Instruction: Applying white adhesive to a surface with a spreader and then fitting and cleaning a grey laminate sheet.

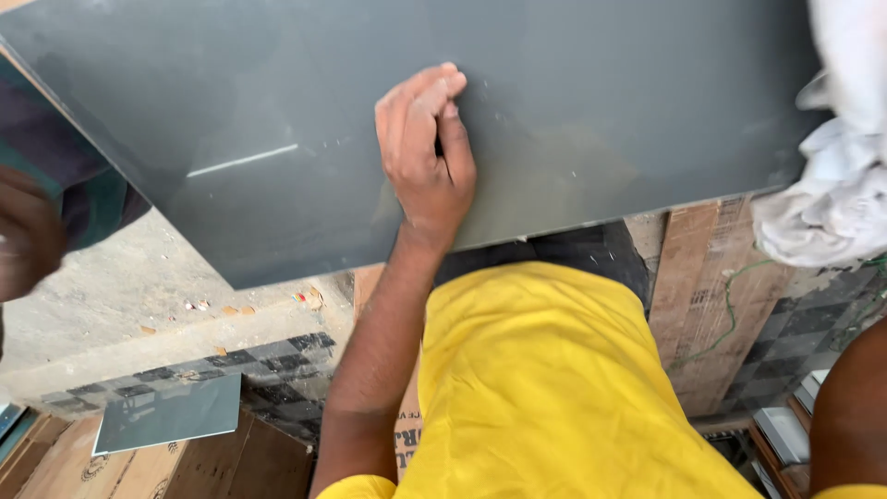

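Nearest the camera is the person's yellow cotton shirt (545,388), filling the lower middle of the view, with the bare left forearm rising from it. Below and to the left lie brown cardboard boxes (231,462), and a small grey-green rectangular tile piece (166,413) rests against a strip of black-and-grey checkered tiling (231,360) at the edge of a rough concrete ledge (139,286). The left hand (427,152) lies knuckles-up on the large glossy dark grey rectangular tile (601,102), close to its near edge; its fingers are curled together with the tips pressed to the surface, and whether they pinch anything cannot be told. The tile spans the whole upper view, its near-left corner hanging out over the concrete ledge. The right hand cannot be seen; only a bare upper arm shows at the lower right border. Beside the tile's right edge hangs a crumpled white cloth (832,185), above flattened brown cardboard sheets (702,277).
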